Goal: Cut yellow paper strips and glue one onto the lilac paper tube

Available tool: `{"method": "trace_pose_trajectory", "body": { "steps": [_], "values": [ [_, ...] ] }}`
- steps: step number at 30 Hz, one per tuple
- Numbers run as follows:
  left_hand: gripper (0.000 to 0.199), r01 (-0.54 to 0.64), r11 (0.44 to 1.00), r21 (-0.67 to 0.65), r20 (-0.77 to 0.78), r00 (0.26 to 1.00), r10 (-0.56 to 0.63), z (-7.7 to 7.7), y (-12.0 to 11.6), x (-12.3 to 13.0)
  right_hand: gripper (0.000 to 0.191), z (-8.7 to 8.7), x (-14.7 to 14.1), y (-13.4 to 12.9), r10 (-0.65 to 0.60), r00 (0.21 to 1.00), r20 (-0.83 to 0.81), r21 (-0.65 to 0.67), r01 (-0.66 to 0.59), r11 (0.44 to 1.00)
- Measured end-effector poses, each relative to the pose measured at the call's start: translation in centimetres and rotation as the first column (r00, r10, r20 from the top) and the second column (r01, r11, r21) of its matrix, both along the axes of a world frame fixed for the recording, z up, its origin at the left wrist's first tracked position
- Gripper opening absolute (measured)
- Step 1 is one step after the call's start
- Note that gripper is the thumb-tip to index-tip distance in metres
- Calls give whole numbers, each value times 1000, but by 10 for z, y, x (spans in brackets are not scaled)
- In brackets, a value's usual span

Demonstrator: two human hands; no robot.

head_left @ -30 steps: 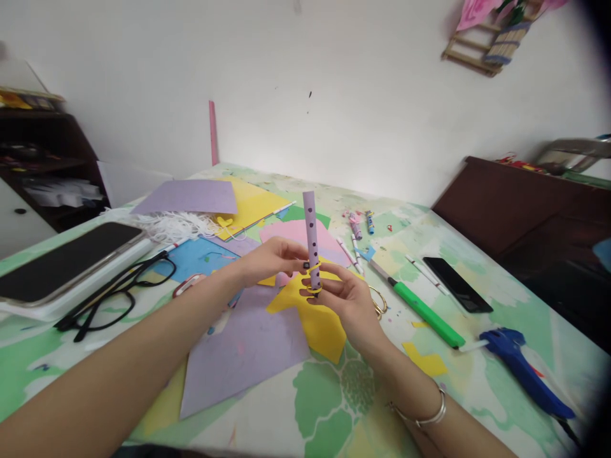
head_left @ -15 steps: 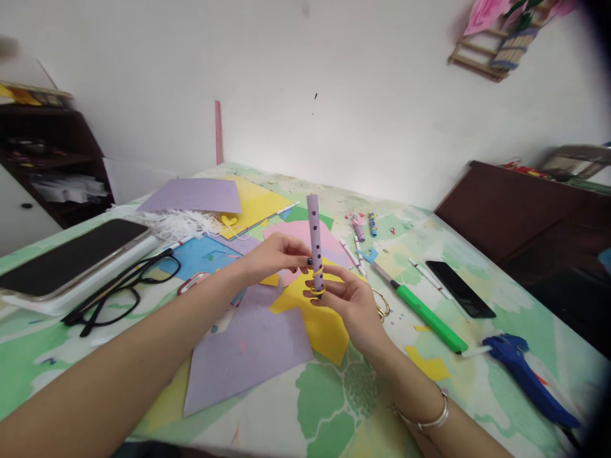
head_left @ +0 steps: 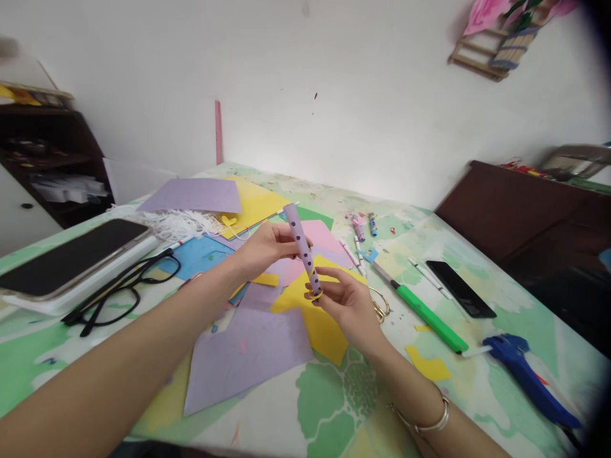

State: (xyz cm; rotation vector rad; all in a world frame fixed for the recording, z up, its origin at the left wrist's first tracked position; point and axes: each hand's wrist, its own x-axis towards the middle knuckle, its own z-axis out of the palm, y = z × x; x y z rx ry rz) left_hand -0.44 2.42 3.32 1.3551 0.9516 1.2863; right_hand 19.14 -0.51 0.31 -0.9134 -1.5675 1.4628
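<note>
A thin lilac paper tube with dark dots point(head_left: 300, 236) is held above the table, its top tilted to the left. My right hand point(head_left: 346, 302) grips its lower end between thumb and fingers. A narrow yellow paper strip point(head_left: 315, 293) loops around that end. My left hand point(head_left: 274, 245) is closed at the tube's middle, its fingertips partly hidden behind it. Beneath the hands are a cut yellow sheet point(head_left: 329, 327) and a lilac sheet point(head_left: 248, 356). Gold-handled scissors point(head_left: 380, 305) lie beside my right hand, their blades out of sight.
To the right lie a green craft knife point(head_left: 429, 318), a black phone point(head_left: 461, 289) and a blue glue gun point(head_left: 529, 378). On the left are black-framed glasses point(head_left: 119, 299), a tablet-like device point(head_left: 71, 254) and white string point(head_left: 191, 224). Small decorated rolls point(head_left: 358, 228) sit further back.
The dotted tube has gone from nearly upright to leaning left at its top. My left hand has moved slightly up and left, while my right hand stays at the lower end.
</note>
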Motion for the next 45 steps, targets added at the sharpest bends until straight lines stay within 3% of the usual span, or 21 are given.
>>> {"method": "trace_pose_trajectory", "body": {
  "steps": [5,14,21,35,45],
  "values": [
    [13,60,996,-65,131,990,-51,1,-1,1,38,-4,0,0,27,999,37,61,-29,998],
    [19,108,994,-15,274,956,-100,4,0,-5,36,-4,1,0,46,999,15,11,-46,999],
    [13,92,995,33,278,956,-97,8,1,-13,37,-3,1,1,41,999,18,5,-41,999],
    [13,-46,999,25,337,941,35,13,0,-14,35,0,2,0,36,999,24,24,-36,999],
    [15,11,998,62,296,955,-29,14,-2,-13,37,-1,1,-1,90,995,38,9,-91,996]
  ]
}}
